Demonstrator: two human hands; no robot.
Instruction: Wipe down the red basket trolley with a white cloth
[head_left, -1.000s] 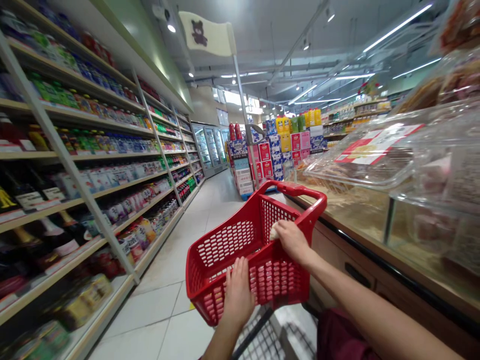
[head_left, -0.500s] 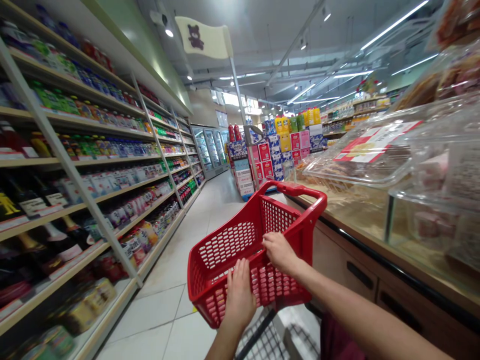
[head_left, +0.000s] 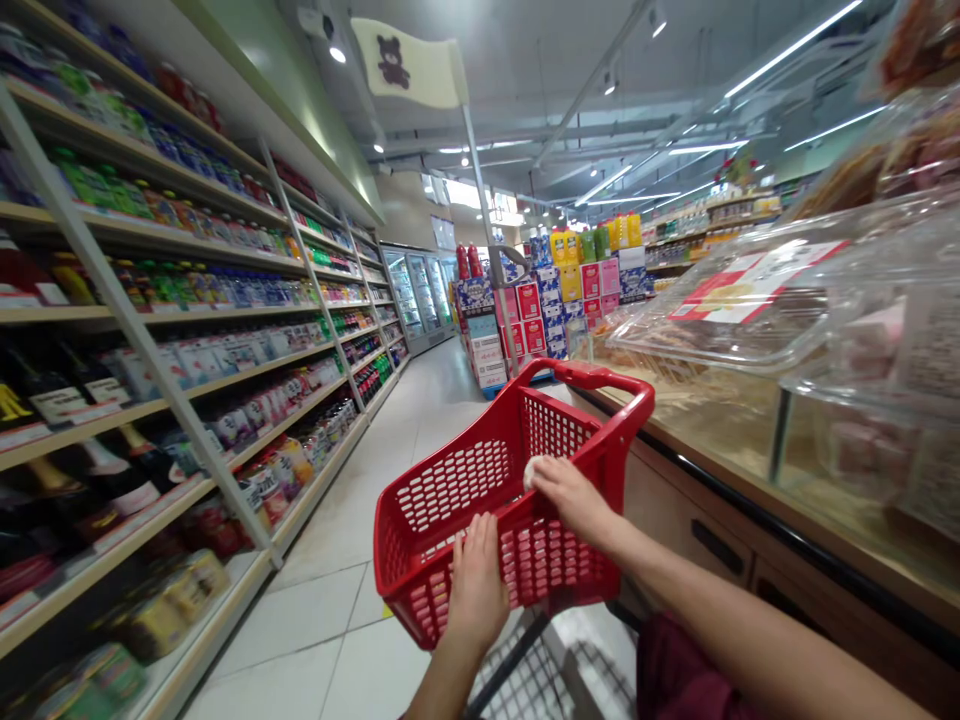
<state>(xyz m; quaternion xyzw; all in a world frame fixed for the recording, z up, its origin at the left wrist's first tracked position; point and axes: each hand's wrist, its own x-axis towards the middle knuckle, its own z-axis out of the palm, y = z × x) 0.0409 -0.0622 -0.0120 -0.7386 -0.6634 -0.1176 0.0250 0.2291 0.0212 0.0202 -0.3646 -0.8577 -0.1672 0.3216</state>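
Observation:
A red plastic shopping basket [head_left: 450, 500] with perforated walls sits on a metal cart frame [head_left: 517, 680] in front of me. My left hand [head_left: 478, 585] lies against the near wall, its fingers stretched flat over the rim. My right hand [head_left: 574, 500] is closed around a small white wad [head_left: 533, 472], perhaps a cloth or tissue, pressed along the same rim farther right. Most of the wad is hidden under the fingers. The basket's raised red handle [head_left: 592, 378] rises at its far right end. No goods show in the visible part of the basket.
Drink shelves [head_left: 225, 330] line the left side. A counter [head_left: 720, 410] with clear packaged food trays [head_left: 735, 290] runs close on the right. Stacked cartons [head_left: 529, 320] and a pole with a bear flag [head_left: 409, 65] stand ahead. Pale floor tiles [head_left: 315, 620] lie between.
My right hand has shifted slightly along the rim, and the white wad now shows at its fingertips. My left hand stays on the rim. The basket has barely moved.

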